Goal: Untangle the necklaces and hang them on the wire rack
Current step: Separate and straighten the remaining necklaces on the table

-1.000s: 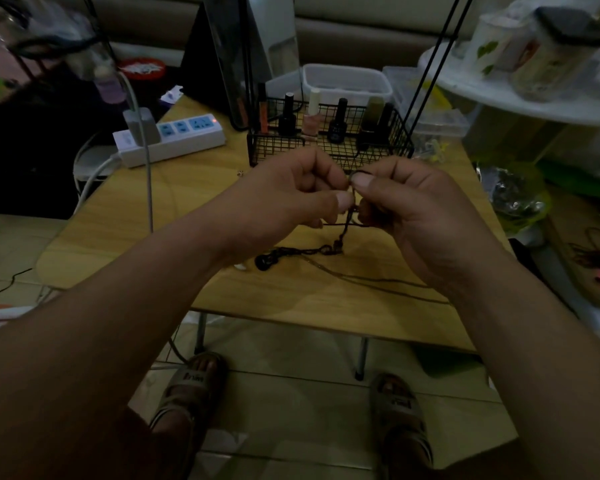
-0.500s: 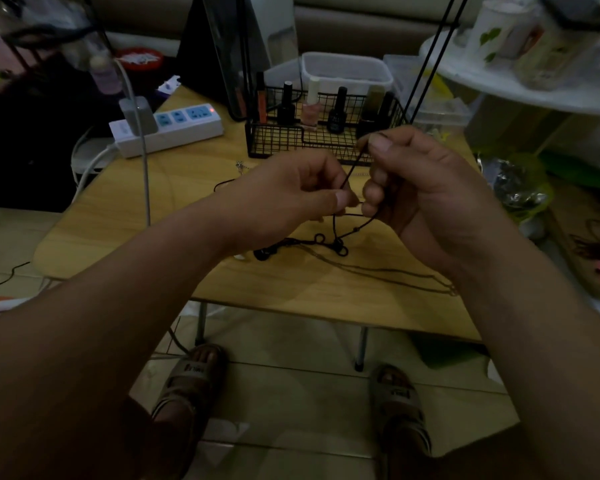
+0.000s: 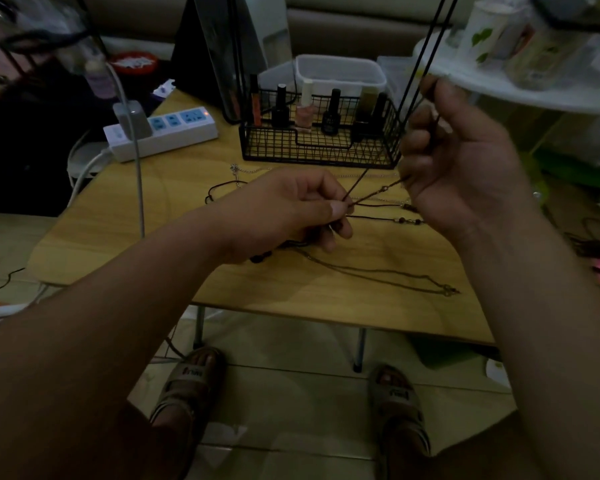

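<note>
**Cord pulled taut in dim light**

The left hand (image 3: 291, 209) pinches a dark necklace cord (image 3: 378, 191) above the table (image 3: 326, 292). The right hand (image 3: 458, 161) grips its far end, beside the wire rack (image 3: 319, 150). Any knots are too murky to make out, and the left palm hides part of the strands.

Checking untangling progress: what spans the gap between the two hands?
Head view: two thin necklace strands run taut from the pinching left hand up to the right hand, which grips them; behind the gap stands the wire rack.

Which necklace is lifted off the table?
The dark cord stretched between the left hand and right hand; the other chains lie flat on the table.
</note>
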The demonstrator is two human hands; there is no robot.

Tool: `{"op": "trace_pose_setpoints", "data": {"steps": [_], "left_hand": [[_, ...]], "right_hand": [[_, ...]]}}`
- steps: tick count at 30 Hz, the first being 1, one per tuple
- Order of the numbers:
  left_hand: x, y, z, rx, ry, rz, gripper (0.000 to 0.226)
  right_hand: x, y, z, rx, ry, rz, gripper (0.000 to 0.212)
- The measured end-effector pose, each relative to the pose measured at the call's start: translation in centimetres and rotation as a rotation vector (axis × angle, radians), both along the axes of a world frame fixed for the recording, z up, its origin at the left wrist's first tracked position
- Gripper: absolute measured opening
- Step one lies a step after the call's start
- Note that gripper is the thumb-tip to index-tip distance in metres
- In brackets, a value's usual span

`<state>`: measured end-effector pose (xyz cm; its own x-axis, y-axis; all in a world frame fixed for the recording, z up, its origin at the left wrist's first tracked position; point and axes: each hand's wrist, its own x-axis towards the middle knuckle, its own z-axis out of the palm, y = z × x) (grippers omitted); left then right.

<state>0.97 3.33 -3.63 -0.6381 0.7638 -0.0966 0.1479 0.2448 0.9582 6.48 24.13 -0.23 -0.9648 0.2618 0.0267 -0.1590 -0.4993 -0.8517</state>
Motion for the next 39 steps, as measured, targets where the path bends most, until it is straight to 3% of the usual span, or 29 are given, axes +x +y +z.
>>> {"op": "trace_pose_setpoints", "data": {"steps": [3, 11, 16, 21, 26, 30, 39], "left_hand": [[-0.6, -0.4, 0.1, 0.054, -0.078, 0.042, 0.013], [-1.2, -1.5, 1.3, 0.226, -0.270, 0.062, 0.023], [-1.5, -1.8, 1.3, 0.208, -0.249, 0.072, 0.026], [-1.3, -1.7, 1.4, 0.223, -0.220, 0.072, 0.026], [-1.2, -1.4, 1.4, 0.260, -0.207, 0.094, 0.027], [-1.4, -1.5, 1.4, 0.265, -0.224, 0.109, 0.030], [-2.0, -2.1, 1.2, 0.309, -0.238, 0.222, 0.030]], "right_hand": [[0.2, 0.7, -0.2, 0.097, -0.059, -0.048, 0.010], [1.0, 0.2, -1.7, 0.716, -0.322, -0.111, 0.009], [1.4, 0.1, -1.8, 0.794, -0.296, -0.048, 0.012], [1.9, -0.7, -1.7, 0.965, -0.194, 0.200, 0.025], [1.7, -1.5, -2.1, 0.958, -0.120, 0.306, 0.010], [1.7, -1.3, -1.8, 0.914, -0.159, 0.290, 0.013], [1.7, 0.5, -1.4, 0.406, -0.234, 0.165, 0.041]]}}
